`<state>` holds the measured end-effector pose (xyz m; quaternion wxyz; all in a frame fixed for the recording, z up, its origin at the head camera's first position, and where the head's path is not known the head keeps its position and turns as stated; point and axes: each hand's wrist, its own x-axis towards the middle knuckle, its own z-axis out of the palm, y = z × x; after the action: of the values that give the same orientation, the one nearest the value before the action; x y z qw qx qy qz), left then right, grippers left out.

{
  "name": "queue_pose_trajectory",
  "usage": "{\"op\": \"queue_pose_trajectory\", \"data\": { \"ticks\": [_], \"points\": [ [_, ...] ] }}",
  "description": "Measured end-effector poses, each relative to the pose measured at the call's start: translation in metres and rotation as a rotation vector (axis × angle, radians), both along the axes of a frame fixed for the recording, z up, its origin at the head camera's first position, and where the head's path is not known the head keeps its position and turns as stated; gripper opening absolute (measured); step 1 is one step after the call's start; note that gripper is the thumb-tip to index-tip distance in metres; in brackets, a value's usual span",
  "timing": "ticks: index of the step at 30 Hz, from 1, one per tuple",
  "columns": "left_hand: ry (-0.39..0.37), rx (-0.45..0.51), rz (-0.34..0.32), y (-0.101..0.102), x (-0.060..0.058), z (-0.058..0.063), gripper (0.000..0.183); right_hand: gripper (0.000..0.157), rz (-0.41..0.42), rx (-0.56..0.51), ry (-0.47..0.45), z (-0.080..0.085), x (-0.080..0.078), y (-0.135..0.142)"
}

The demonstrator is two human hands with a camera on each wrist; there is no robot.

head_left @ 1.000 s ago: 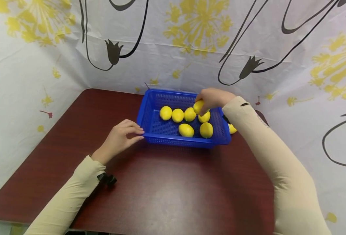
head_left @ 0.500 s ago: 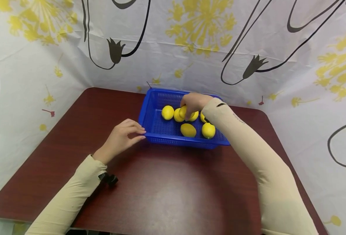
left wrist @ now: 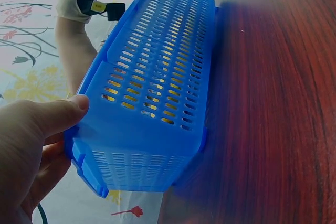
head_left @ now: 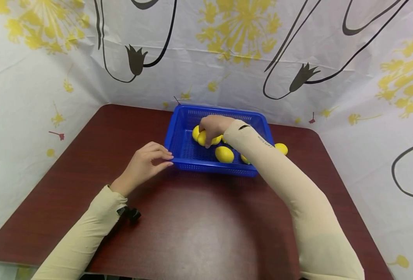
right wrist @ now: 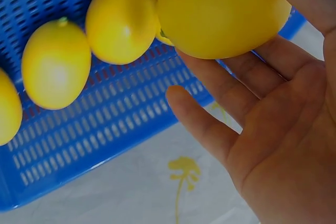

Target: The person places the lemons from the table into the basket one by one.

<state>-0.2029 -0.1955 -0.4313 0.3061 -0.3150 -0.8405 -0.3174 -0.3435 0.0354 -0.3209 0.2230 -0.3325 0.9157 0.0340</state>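
My left hand [head_left: 144, 165] pinches the front left corner of the blue plastic basket [head_left: 210, 165]; in the left wrist view the thumb lies on the slotted basket's rim, with fingers behind it. Over the left part of the basket, my right hand [head_left: 216, 126] holds a yellow lemon [head_left: 201, 138]. Up close in the right wrist view, that lemon [right wrist: 220, 14] sits between thumb and fingers. Several more lemons rest inside the basket, among them one near the front wall [head_left: 224, 154]. My right hand and sleeve hide some of them.
One lemon [head_left: 281, 148] lies on the dark red table [head_left: 192, 225], just outside the basket's right end. A white cloth [head_left: 192, 62] with flower prints hangs behind and beside the table. A small black device [head_left: 130, 214] is strapped at my left wrist.
Gripping the lemon, my right hand has moved leftward across the basket, from its right side to its left part. My left hand keeps its place at the corner.
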Motion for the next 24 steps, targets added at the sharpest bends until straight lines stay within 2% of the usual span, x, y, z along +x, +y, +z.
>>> {"op": "queue_pose_trajectory", "data": {
  "ticks": [16,24],
  "points": [
    [0.011,0.008,-0.007,-0.001,-0.001,0.0,0.021,0.064,0.153,-0.059,0.138,-0.02,-0.006,-0.027],
    [0.019,0.008,-0.014,0.0,0.0,-0.001,0.022,0.061,0.211,-0.081,0.182,-0.037,-0.007,-0.033]
  ]
}}
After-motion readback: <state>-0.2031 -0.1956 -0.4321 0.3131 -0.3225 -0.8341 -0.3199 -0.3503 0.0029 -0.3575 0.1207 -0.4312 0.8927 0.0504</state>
